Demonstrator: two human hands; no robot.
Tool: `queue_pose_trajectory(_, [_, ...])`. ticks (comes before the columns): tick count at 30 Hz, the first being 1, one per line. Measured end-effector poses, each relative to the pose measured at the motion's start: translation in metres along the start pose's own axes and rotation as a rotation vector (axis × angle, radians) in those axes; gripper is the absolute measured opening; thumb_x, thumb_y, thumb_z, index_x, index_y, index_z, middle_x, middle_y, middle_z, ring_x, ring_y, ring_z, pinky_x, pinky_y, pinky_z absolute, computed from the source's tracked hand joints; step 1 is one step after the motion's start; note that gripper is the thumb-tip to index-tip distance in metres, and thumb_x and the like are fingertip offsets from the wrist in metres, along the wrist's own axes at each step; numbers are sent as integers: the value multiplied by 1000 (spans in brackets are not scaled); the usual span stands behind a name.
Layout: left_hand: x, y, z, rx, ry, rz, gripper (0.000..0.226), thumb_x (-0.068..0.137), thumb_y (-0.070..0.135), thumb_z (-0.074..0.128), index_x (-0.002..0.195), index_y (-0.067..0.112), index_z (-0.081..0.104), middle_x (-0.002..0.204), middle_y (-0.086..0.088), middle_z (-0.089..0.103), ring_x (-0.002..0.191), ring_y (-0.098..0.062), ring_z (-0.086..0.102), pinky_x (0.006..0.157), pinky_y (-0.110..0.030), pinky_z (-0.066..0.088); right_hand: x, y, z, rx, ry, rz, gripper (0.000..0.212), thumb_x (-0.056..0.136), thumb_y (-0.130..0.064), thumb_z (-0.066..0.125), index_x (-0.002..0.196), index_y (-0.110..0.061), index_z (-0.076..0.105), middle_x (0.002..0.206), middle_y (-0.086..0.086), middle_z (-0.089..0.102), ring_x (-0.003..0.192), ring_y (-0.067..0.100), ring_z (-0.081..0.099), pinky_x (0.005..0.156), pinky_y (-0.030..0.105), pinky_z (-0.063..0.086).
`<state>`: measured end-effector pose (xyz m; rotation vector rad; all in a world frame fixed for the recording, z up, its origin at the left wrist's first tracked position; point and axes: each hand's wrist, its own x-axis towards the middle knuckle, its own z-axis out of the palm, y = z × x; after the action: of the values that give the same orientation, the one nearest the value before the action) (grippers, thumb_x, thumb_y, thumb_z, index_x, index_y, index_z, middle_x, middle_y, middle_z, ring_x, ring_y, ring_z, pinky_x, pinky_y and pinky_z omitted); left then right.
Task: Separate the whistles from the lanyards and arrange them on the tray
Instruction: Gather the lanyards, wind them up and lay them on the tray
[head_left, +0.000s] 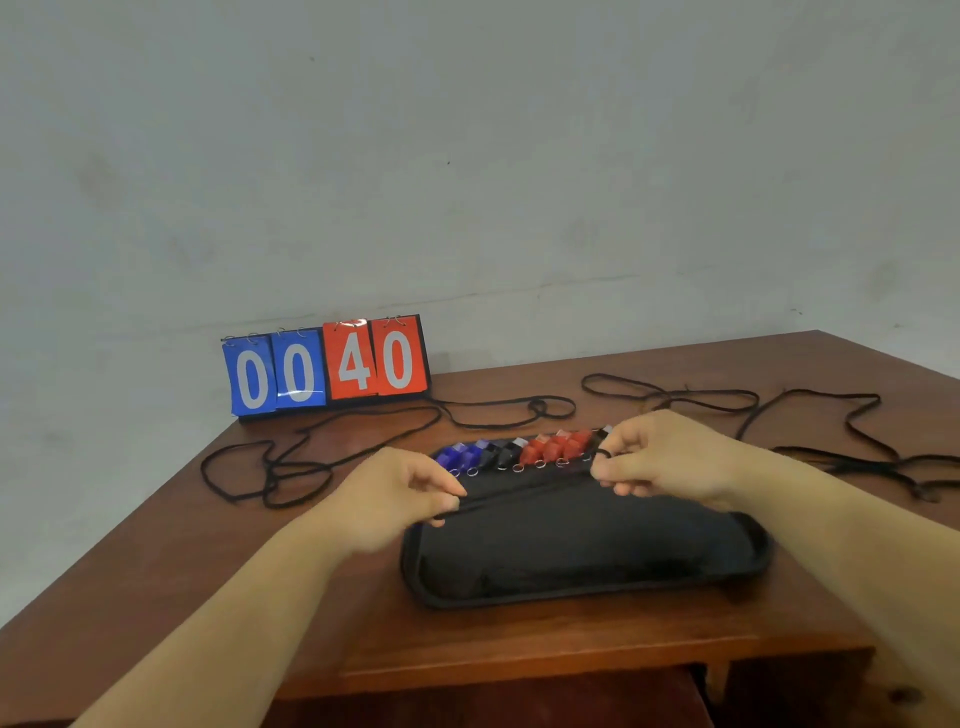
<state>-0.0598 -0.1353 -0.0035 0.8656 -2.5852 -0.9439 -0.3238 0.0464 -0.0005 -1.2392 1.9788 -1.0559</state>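
A row of whistles (519, 451), blue, black and red, lies along the far edge of the black tray (571, 597). At its right end sits a last black whistle (603, 433), and one lanyard (524, 491) runs taut across the tray from there. The left hand (395, 493) pinches the cord between thumb and fingers. The right hand (665, 457), fingers curled, pinches it where it seems to meet that whistle's ring, though the join is too small to make out. Freed lanyards (270, 473) sprawl on the counter (519, 649) around the tray, and a flip scoreboard (324, 364) stands behind. To my eye the danger is the tight cord: a tug from the left could drag the end whistle sideways, knock the row askew, or snag a neighbouring ring.
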Motion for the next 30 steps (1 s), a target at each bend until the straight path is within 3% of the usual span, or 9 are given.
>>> queue_pose_trajectory(4, [6,1,21,193,-120,24,13,94,25,73,103,32,79,91,15,78,84,5,71,83,-16,53,-8,12,-3,-247,-94,5,4,89,-22,77,90,-18,78,75,-6,76,67,1,68,63,14,51])
queue_pose_trajectory(8, [11,2,35,318,-158,68,10,95,33,71,104,34,77,95,17,75,88,3,67,85,-17,53,-9,22,-6,-278,-131,-8,7,86,-22,81,88,-17,76,72,-4,75,67,6,68,67,19,56])
queue_pose_trajectory(14, [18,8,40,393,-229,86,6,96,31,70,96,36,73,88,18,69,78,4,62,68,-10,41,-8,31,-17,-391,-211,20,10,87,-21,80,95,-22,75,73,-5,76,68,4,71,73,21,59])
queue_pose_trajectory(18, [21,13,38,388,-258,67,11,97,37,68,106,34,73,94,16,70,87,-2,65,73,-15,44,-8,34,-23,-469,-273,18,16,87,-24,80,101,-27,73,79,-3,78,71,4,72,78,24,60])
queue_pose_trajectory(22, [22,18,42,371,-234,66,12,98,40,64,108,38,71,97,17,69,90,-1,65,76,-17,46,-8,32,-30,-566,-279,47,29,86,-32,80,113,-33,70,99,-11,76,94,6,70,95,31,54])
queue_pose_trajectory(25, [21,24,49,380,-189,89,16,100,39,61,113,36,70,104,19,68,93,0,64,78,-15,45,-8,29,-35,-621,-216,40,29,91,-34,73,120,-33,69,114,-15,70,105,6,65,100,30,49])
queue_pose_trajectory(30, [15,34,62,383,-155,105,26,104,40,54,126,35,66,121,15,56,109,-5,58,102,-26,47,-5,30,-22,-640,-93,-100,21,98,-39,63,115,-35,73,110,-19,67,102,1,61,96,25,48])
